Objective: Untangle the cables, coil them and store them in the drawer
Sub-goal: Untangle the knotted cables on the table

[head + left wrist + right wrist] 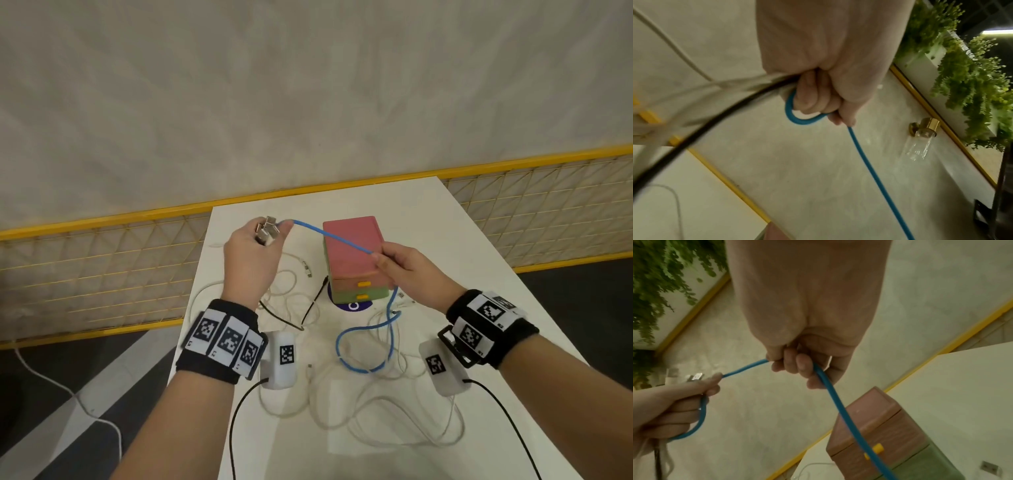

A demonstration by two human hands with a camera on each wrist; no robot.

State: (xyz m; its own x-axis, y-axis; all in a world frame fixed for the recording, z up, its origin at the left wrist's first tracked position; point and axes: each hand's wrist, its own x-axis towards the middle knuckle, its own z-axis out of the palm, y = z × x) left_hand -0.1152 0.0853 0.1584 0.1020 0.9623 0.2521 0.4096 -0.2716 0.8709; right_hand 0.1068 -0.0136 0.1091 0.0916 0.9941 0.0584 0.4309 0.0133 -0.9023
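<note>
The drawer box (pixel 352 253) stands just under my right hand (pixel 409 270), blocking a straight drop. Loose white cables (pixel 376 407) sprawl over the table (pixel 462 246) before it; bare tabletop lies right of the box.

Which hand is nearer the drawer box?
Right. The right hand holds the blue cable just above the drawer box, at its right edge; the left hand is raised off to the box's left.
</note>
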